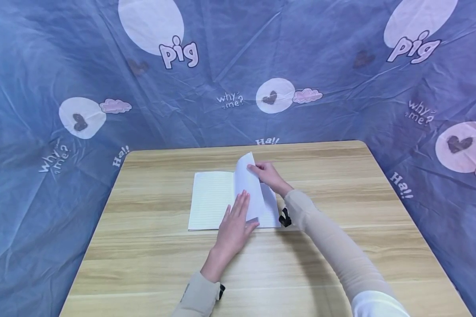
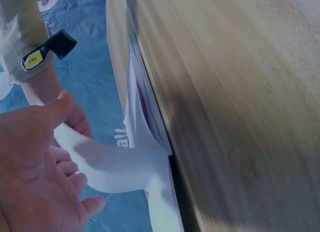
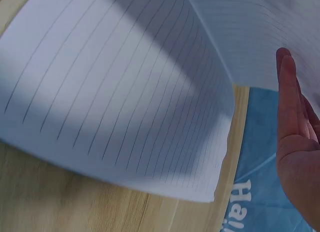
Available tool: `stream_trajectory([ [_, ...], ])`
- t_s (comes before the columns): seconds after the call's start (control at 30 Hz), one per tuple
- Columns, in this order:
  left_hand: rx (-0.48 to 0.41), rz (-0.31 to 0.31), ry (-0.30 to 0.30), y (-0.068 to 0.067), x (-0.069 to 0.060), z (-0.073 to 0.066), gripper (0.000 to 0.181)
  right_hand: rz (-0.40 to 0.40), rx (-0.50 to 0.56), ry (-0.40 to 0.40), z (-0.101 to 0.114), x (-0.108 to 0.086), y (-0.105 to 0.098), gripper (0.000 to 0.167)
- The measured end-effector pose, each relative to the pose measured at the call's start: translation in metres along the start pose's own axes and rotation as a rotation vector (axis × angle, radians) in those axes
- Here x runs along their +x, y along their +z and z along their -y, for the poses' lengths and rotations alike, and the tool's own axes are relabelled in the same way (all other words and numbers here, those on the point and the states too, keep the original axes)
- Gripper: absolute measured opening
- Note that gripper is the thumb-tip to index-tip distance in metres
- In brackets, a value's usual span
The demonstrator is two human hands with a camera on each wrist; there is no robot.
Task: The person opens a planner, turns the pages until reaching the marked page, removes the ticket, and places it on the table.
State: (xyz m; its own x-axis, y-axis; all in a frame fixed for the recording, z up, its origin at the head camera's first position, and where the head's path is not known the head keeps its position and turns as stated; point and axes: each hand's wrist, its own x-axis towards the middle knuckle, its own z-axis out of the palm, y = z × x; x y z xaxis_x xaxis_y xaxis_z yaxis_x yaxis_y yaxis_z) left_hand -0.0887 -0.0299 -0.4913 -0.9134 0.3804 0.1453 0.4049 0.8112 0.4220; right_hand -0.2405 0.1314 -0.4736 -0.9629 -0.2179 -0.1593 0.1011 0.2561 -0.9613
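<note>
A lined notebook [image 1: 211,200] lies open on the wooden table, with one page [image 1: 246,182] lifted and curving up from the middle. My right hand [image 1: 267,174] pinches that page near its upper right edge, thumb on the near side. In the right wrist view, the right hand [image 3: 300,137] stands against the raised sheet, beside the lined page [image 3: 115,87] below it. My left hand [image 1: 234,224], fingers stretched out, touches the lower part of the lifted page. From the left wrist view, the left hand [image 2: 40,167] has its palm showing, next to the bent paper [image 2: 115,164].
The wooden table [image 1: 150,264] reaches around the notebook on all sides. A blue printed cloth [image 1: 222,57] hangs behind and beside it. Dark straps [image 1: 285,217] sit at the sleeved wrists.
</note>
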Motion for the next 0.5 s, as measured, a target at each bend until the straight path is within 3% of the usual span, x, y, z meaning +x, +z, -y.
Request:
stream_trajectory([
  [0.33,0.100,-0.092,-0.019,0.001,-0.006,0.013,0.071,0.055,0.053,0.012,0.006,-0.001,0.020,0.043],
  [0.5,0.094,-0.180,-0.046,-0.005,-0.013,0.023,0.072,0.126,0.176,0.004,0.007,-0.002,0.029,0.044],
])
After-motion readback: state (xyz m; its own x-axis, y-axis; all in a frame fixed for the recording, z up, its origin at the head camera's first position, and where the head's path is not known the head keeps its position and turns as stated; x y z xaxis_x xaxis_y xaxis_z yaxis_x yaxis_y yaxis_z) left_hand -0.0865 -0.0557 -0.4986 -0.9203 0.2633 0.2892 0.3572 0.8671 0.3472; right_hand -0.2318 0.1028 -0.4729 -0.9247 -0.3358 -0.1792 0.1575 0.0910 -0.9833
